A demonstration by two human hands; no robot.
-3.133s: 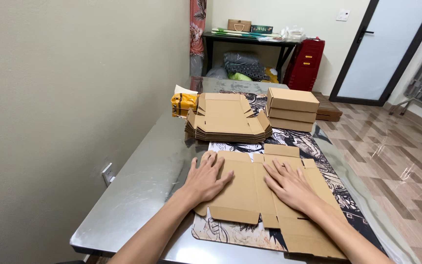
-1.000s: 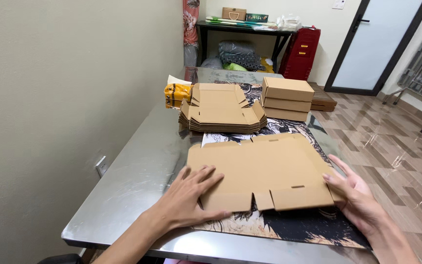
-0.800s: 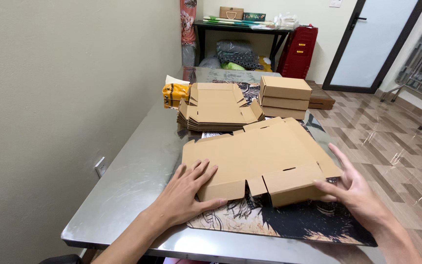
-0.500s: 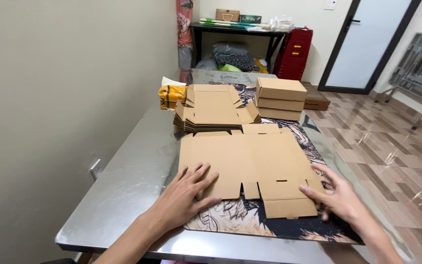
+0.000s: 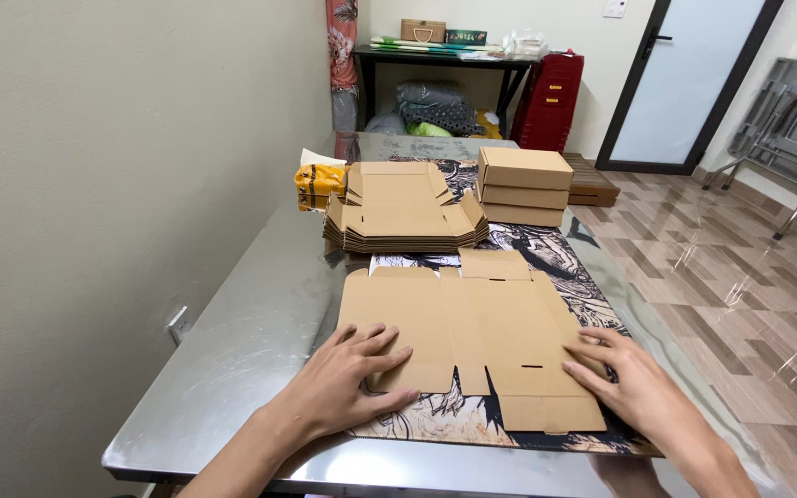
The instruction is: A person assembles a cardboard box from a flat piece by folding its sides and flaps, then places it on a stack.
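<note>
- Steel makes up the long surface (image 5: 242, 350), which runs along a plain pale wall toward a dark side table at the far end of the room; brown patterned tiles cover the floor on the right.
- A dark printed mat (image 5: 435, 420) with black-and-white artwork lies on the near part of the surface, and the flat cardboard blank (image 5: 472, 323) rests on top of it, unfolded, with its flaps spread out and one narrow flap pointing toward the person.
- The left hand (image 5: 348, 383) lies palm down on the near left corner of the blank, fingers (image 5: 382, 341) spread wide and flat, gripping nothing, simply pressing on the card.
- The right hand (image 5: 634, 387) rests at the blank's near right edge, fingers (image 5: 592, 355) stretched out and slightly apart, tips touching the cardboard; it holds nothing either.
- Beyond the blank, well apart from both hands, sits a stack of flat blanks (image 5: 405, 210), piled neatly with their tabs splayed at the sides.
- Just right of that stack stand folded boxes (image 5: 524, 184), closed and stacked one on another.
- A yellow packet (image 5: 320, 183) lies at the left of the stack, near the wall.
- On the floor by the far table stands a red case (image 5: 551, 100), beside a glass-panelled door with a dark frame.
- Folded metal chairs (image 5: 786, 129) lean at the far right.
</note>
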